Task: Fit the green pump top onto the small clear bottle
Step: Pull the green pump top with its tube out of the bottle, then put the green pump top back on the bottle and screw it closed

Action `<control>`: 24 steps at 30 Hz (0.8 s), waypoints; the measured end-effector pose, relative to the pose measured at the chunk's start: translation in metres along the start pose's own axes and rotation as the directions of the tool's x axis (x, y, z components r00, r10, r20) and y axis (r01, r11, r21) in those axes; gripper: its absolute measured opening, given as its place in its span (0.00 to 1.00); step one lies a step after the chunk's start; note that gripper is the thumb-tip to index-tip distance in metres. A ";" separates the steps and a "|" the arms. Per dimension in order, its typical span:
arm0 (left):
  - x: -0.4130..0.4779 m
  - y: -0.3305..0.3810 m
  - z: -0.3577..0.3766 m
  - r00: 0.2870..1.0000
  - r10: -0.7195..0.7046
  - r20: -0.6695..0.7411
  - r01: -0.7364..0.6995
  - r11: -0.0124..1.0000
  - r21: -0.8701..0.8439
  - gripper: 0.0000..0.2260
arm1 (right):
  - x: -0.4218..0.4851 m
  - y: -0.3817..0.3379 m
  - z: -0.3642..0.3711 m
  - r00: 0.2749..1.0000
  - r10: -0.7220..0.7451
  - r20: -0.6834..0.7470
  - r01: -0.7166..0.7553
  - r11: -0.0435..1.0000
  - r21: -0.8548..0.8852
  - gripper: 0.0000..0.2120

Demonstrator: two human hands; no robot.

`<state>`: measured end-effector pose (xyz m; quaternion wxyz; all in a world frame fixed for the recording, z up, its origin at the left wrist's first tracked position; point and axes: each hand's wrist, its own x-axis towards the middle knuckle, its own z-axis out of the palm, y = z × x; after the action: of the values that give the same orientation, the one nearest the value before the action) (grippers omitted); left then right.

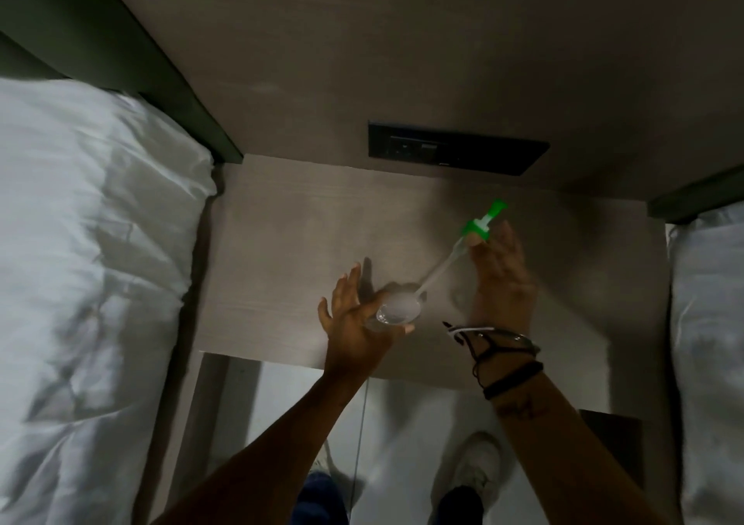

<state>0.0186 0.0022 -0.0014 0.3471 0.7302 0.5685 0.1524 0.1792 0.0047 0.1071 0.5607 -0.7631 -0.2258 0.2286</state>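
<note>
My left hand holds the small clear bottle above the wooden nightstand, with the thumb and palm around it and the other fingers spread. My right hand grips the green pump top by its collar, up and to the right of the bottle. The pump's long clear dip tube slants down to the left, and its tip sits at the bottle's open mouth. The nozzle points away from me. Motion blur softens both hands.
A white bed lies to the left and another white bed to the right. A black socket panel is set in the wall behind the nightstand. My feet in white shoes stand below its front edge.
</note>
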 end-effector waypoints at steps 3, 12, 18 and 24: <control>-0.003 -0.001 0.006 0.999 0.001 -0.032 -0.002 0.999 -0.033 0.25 | -0.006 0.005 0.002 0.999 -0.001 0.048 0.000 1.000 0.023 0.16; -0.004 -0.002 0.008 1.000 0.002 -0.030 -0.002 1.000 -0.006 0.27 | -0.019 0.020 -0.002 0.997 -0.037 0.070 0.035 0.999 0.024 0.12; -0.003 -0.003 0.008 0.999 0.007 -0.032 -0.007 1.000 0.018 0.28 | -0.026 0.023 -0.011 0.987 -0.119 0.106 0.123 0.992 -0.029 0.14; -0.001 -0.004 0.005 1.000 0.012 0.008 -0.012 1.000 -0.006 0.25 | -0.040 0.047 -0.008 0.945 -0.201 0.256 0.246 0.957 -0.156 0.18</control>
<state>0.0187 0.0001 -0.0072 0.3506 0.7333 0.5620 0.1531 0.1561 -0.0378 0.0678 0.4784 -0.7486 -0.3970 0.2306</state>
